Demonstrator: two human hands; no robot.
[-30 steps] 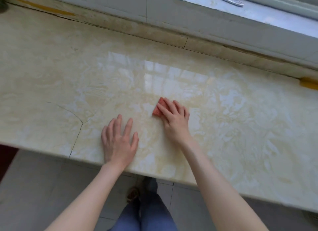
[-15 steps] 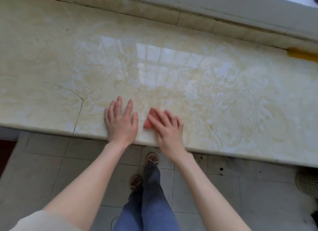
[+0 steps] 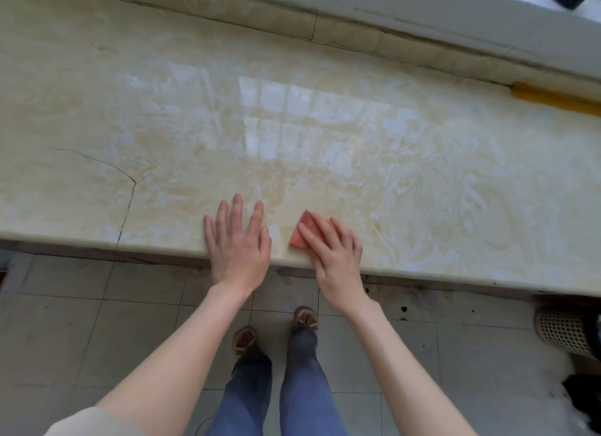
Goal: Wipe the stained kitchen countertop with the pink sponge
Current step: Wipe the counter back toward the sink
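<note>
The pink sponge [image 3: 301,233] lies flat on the cream marble countertop [image 3: 325,136], close to its front edge. My right hand [image 3: 335,256] presses down on the sponge with flat fingers and covers most of it; only the far left corner shows. My left hand [image 3: 237,240] rests palm down on the countertop just left of the sponge, fingers spread, holding nothing. Yellowish stains mottle the glossy surface.
A crack [image 3: 126,204] runs through the countertop to the left of my hands. A yellow strip [image 3: 553,99] sits at the back right by the window ledge. Below are a tiled floor, my legs and a perforated basket [image 3: 562,331] at the right.
My right hand has dragged the sponge back from the middle of the countertop to its front edge. My left hand has slid back to the edge too. The view has tilted down toward the floor.
</note>
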